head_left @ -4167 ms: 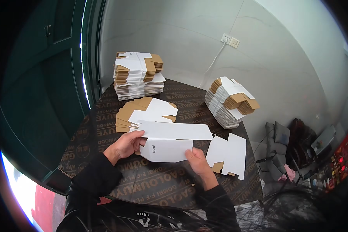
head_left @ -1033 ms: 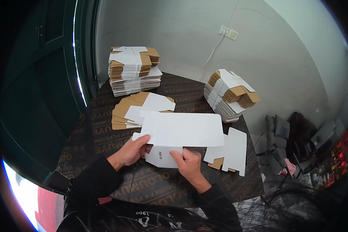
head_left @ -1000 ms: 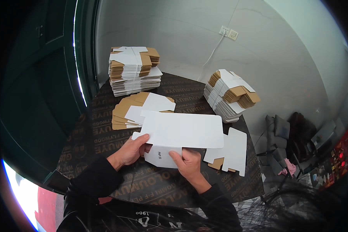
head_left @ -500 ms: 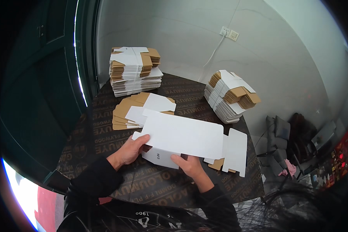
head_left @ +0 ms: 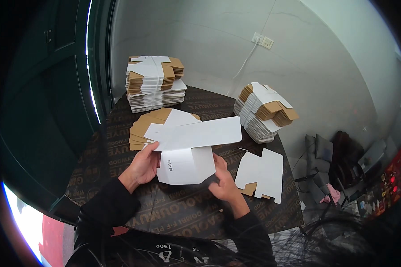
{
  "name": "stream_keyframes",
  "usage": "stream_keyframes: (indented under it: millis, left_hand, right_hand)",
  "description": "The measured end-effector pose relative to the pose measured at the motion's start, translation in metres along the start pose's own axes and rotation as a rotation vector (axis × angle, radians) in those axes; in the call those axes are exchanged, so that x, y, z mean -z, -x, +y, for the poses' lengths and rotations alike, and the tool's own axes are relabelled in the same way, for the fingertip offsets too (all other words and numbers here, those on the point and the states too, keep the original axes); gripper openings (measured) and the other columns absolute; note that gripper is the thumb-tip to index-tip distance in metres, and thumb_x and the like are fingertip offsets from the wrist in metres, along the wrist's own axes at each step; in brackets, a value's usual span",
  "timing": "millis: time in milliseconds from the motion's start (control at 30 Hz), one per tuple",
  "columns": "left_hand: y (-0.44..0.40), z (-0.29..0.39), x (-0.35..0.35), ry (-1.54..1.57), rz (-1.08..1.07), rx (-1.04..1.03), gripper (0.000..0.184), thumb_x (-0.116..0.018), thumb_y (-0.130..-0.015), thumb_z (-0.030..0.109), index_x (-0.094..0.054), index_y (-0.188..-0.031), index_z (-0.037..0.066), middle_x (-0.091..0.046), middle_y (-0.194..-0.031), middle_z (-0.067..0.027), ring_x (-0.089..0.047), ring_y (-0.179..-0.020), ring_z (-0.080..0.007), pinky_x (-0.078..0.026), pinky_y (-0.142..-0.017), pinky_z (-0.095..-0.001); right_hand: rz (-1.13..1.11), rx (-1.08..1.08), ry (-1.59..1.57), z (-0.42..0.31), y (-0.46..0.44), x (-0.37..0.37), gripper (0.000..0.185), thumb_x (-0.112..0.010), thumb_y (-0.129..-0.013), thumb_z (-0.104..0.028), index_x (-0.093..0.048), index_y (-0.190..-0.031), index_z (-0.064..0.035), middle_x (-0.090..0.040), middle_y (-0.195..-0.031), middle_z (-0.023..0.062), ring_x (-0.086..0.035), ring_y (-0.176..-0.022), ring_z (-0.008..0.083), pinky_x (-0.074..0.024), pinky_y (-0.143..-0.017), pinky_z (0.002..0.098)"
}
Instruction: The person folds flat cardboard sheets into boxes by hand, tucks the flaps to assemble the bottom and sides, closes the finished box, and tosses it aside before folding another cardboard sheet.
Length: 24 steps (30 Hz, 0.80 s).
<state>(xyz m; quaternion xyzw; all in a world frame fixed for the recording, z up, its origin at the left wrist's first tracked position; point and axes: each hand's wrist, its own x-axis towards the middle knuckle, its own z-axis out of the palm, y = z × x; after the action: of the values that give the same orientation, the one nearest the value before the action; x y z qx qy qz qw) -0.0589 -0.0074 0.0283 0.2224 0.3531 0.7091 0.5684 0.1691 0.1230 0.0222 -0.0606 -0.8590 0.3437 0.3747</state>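
Pinching part-folded white carton (head_left: 177, 167) mid-frame in left hand (head_left: 141, 167), with right hand (head_left: 226, 183) half-curled at right edge; can't tell if gripping. Could crease if squeezed unevenly.

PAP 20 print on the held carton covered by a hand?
No, the print shows in full on the white carton, between the left hand and the right hand.
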Motion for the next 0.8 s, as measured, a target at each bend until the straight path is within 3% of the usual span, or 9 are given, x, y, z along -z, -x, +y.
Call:
stream_keyframes:
  millis: [67,233,267,400,433,567,600,733,800]
  left_hand:
    - [0.000,0.003,0.002,0.057,-0.078,0.038,0.059,-0.040,-0.101,0.037,-0.031,-0.144,-0.003,-0.052,-0.131,-0.0207,-0.056,-0.110,-0.0244,-0.041,-0.100,-0.0398]
    - [-0.013,-0.004,0.023,0.349,-0.338,0.123,0.061,-0.038,-0.101,0.043,-0.037,-0.141,-0.003,-0.054,-0.129,-0.0217,-0.056,-0.112,-0.0243,-0.042,-0.099,-0.0419]
    - [-0.013,-0.004,0.023,0.350,-0.339,0.123,0.061,-0.038,-0.101,0.043,-0.037,-0.141,-0.003,-0.054,-0.129,-0.0217,-0.056,-0.112,-0.0243,-0.042,-0.099,-0.0419]
    - [-0.003,0.010,0.013,0.055,-0.392,-0.306,0.055,-0.051,-0.096,0.039,-0.050,-0.132,-0.003,-0.058,-0.122,-0.0191,-0.056,-0.112,-0.0256,-0.044,-0.097,-0.0434]
    - [-0.001,0.012,0.011,0.054,-0.391,-0.305,0.055,-0.051,-0.096,0.039,-0.050,-0.132,-0.003,-0.058,-0.122,-0.0191,-0.056,-0.112,-0.0256,-0.044,-0.097,-0.0434]
    - [0.006,0.018,0.007,-0.929,-0.516,-0.646,0.049,-0.067,-0.085,0.029,-0.060,-0.123,0.000,-0.060,-0.121,-0.0144,-0.054,-0.114,-0.0266,-0.043,-0.098,-0.0431]
    - [0.008,0.018,0.004,-0.928,-0.516,-0.645,0.049,-0.067,-0.085,0.029,-0.060,-0.123,0.000,-0.060,-0.121,-0.0144,-0.054,-0.114,-0.0266,-0.043,-0.098,-0.0431]
    - [0.015,0.007,-0.011,-1.458,-0.458,-0.938,0.053,-0.078,-0.074,0.017,-0.061,-0.122,0.002,-0.062,-0.122,-0.0122,-0.059,-0.104,-0.0250,-0.047,-0.091,-0.0370]
    - [0.015,-0.004,-0.006,-1.418,-0.438,-0.882,0.050,-0.077,-0.075,0.015,-0.062,-0.121,0.002,-0.063,-0.121,-0.0119,-0.060,-0.099,-0.0236,-0.048,-0.088,-0.0348]
  right_hand:
    - [-0.003,0.213,0.519,-0.011,-0.008,0.000,0.054,-0.056,-0.064,0.006,-0.061,-0.118,0.0002,-0.055,-0.128,0.0185,-0.049,-0.116,0.0305,-0.0352,-0.101,0.0369]
    - [0.058,0.264,0.519,0.002,-0.004,-0.001,0.020,-0.061,-0.074,0.003,-0.067,-0.094,0.0039,-0.066,-0.100,0.0137,-0.057,-0.090,0.0316,-0.0441,-0.083,0.0347]
    - [0.058,0.265,0.519,0.004,-0.001,-0.002,0.020,-0.061,-0.074,0.003,-0.067,-0.094,0.0039,-0.066,-0.100,0.0137,-0.057,-0.090,0.0316,-0.0441,-0.083,0.0347]
    - [0.216,-0.024,0.161,0.009,0.013,-0.003,0.013,-0.063,-0.083,0.000,-0.068,-0.094,0.0031,-0.066,-0.081,0.0112,-0.057,-0.072,0.0200,-0.0439,-0.068,0.0279]
    - [0.217,-0.025,0.160,0.009,0.013,-0.003,0.013,-0.063,-0.083,0.000,-0.068,-0.094,0.0031,-0.066,-0.081,0.0112,-0.057,-0.072,0.0200,-0.0439,-0.068,0.0279]
    - [0.285,-0.153,-0.288,0.000,0.012,-0.001,0.012,-0.064,-0.089,-0.005,-0.067,-0.093,0.0057,-0.062,-0.068,0.0050,-0.049,-0.058,0.0144,-0.0415,-0.059,0.0245]
    - [0.286,-0.154,-0.288,-0.001,0.012,-0.001,0.012,-0.064,-0.089,-0.005,-0.067,-0.093,0.0057,-0.062,-0.068,0.0050,-0.049,-0.058,0.0144,-0.0415,-0.059,0.0245]
    - [0.188,-0.153,-0.288,-0.006,0.011,0.001,0.014,-0.059,-0.092,-0.005,-0.065,-0.097,0.0065,-0.063,-0.075,0.0038,-0.049,-0.064,0.0124,-0.0410,-0.063,0.0238]
    - [0.214,-0.136,-0.236,-0.006,0.010,-0.001,0.015,-0.057,-0.092,-0.005,-0.064,-0.100,0.0060,-0.063,-0.079,0.0046,-0.050,-0.067,0.0127,-0.0415,-0.065,0.0240]
